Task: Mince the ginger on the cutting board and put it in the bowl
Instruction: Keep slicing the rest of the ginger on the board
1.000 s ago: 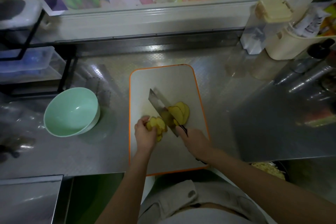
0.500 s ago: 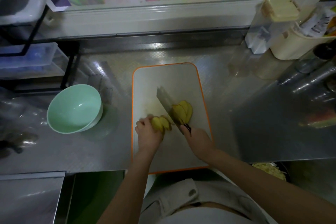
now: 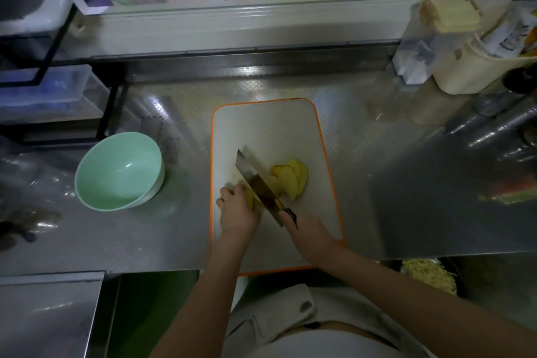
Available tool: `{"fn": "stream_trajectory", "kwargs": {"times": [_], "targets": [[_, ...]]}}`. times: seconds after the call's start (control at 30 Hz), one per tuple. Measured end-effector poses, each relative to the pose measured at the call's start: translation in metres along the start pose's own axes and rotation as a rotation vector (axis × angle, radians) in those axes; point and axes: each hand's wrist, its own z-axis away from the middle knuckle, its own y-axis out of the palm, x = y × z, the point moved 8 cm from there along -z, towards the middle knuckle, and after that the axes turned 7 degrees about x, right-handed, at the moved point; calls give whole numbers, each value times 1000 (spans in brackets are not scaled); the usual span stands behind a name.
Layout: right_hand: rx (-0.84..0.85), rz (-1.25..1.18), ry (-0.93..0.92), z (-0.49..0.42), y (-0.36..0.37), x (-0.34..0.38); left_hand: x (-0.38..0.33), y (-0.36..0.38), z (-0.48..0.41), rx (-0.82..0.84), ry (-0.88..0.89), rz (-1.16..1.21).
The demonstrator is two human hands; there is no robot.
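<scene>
left hand [image 3: 236, 213] pins ginger stack [image 3: 250, 197] on cutting board [image 3: 270, 131], right hand [image 3: 309, 234] grips cleaver [image 3: 257, 183] angled to slice; cut slices [image 3: 292, 176] fanned right of blade, bowl [image 3: 119, 170] empty on desk

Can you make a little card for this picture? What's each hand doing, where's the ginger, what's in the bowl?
Left hand: holds a ginger piece on the cutting board
Right hand: holds the knife by its handle
Blade: between the ginger piece and the ginger slices
Slices: fanned out, right of the blade
Bowl: green, left of the board, no ginger inside
</scene>
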Motion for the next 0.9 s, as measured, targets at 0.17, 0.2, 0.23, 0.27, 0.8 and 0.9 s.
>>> {"fn": "stream_trajectory", "kwargs": {"times": [0.17, 0.2, 0.23, 0.27, 0.8, 0.9], "targets": [[-14, 19, 43, -1, -11, -4, -3, 3, 5, -54, -41, -57], [-37, 15, 44, -2, -14, -3, -4, 3, 8, -61, -46, -56], [-60, -2, 47, -2, -17, -3, -6, 5, 9, -60, -49, -58], [-78, -22, 43, -3, -19, -3, -7, 6, 10, -56, -50, -61], [-76, -104, 1, 5, -18, -3, 15, 15, 8, -33, -188, 66], [-81, -114, -3, 6, -20, -3, 20, 17, 4, -15, -238, 151]]}}
